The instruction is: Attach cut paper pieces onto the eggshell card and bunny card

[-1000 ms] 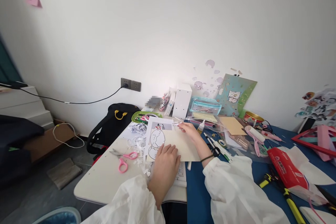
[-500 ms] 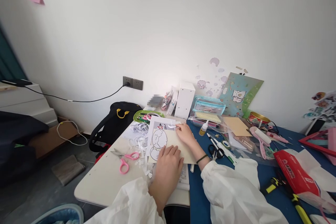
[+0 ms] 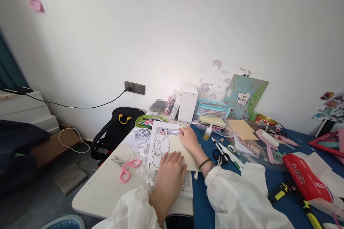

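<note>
My left hand (image 3: 173, 170) lies flat, fingers stretched, on a cream sheet (image 3: 189, 157). Beside its fingertips is a paper cutout (image 3: 162, 144) with black outlines of a rounded figure. My right hand (image 3: 189, 137) is at the sheet's upper edge, its fingers closed on a small curled white paper strip (image 3: 177, 129). Under the cream sheet a white sheet with a grey printed picture (image 3: 156, 127) shows at the upper left. A printed booklet (image 3: 187, 185) sticks out below the sheets.
Pink-handled scissors (image 3: 128, 168) and white paper scraps (image 3: 142, 144) lie on the left. To the right are a glue bottle (image 3: 208, 132), black scissors (image 3: 220, 156), pens (image 3: 220, 146) and a red tissue pack (image 3: 307, 177). A white box (image 3: 187, 103) stands behind.
The view has tilted and shifted slightly. My left hand stays flat on the cream sheet. The white strip at my right fingertips has shifted a little and now curls upward.
</note>
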